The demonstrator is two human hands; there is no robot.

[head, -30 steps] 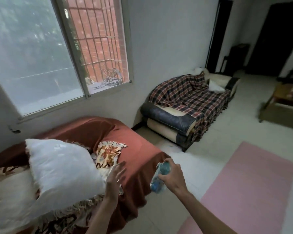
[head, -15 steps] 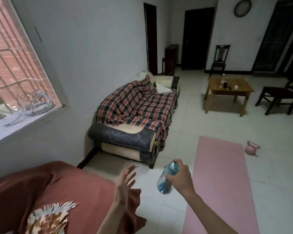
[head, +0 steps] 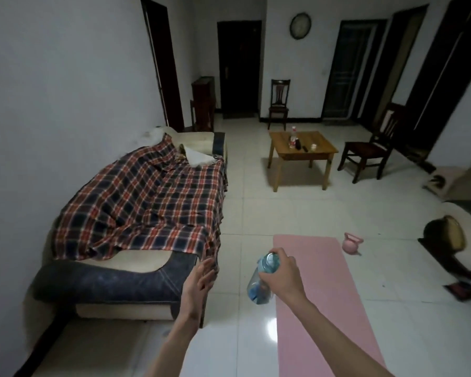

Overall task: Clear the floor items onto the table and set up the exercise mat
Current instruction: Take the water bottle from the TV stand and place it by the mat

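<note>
My right hand [head: 282, 274] grips a clear blue water bottle [head: 261, 284] by its upper part, held in the air over the left edge of the pink exercise mat [head: 318, 295]. The mat lies flat and unrolled on the tiled floor. A pink kettlebell [head: 351, 242] rests on the floor just right of the mat's far end. My left hand [head: 199, 281] is open and holds nothing, fingers together, beside the sofa's near corner. A wooden table [head: 301, 153] stands across the room with a bottle and small items on it.
A sofa [head: 136, 221] under a plaid blanket runs along the left wall. Dark wooden chairs stand right of the table [head: 367, 151] and at the back wall [head: 279, 103]. A dark bag and clutter [head: 446, 240] lie at the right edge.
The view swung right from the window and red-covered seat toward the room. My right hand kept the bottle. My left hand left the white pillow and now hangs free.
</note>
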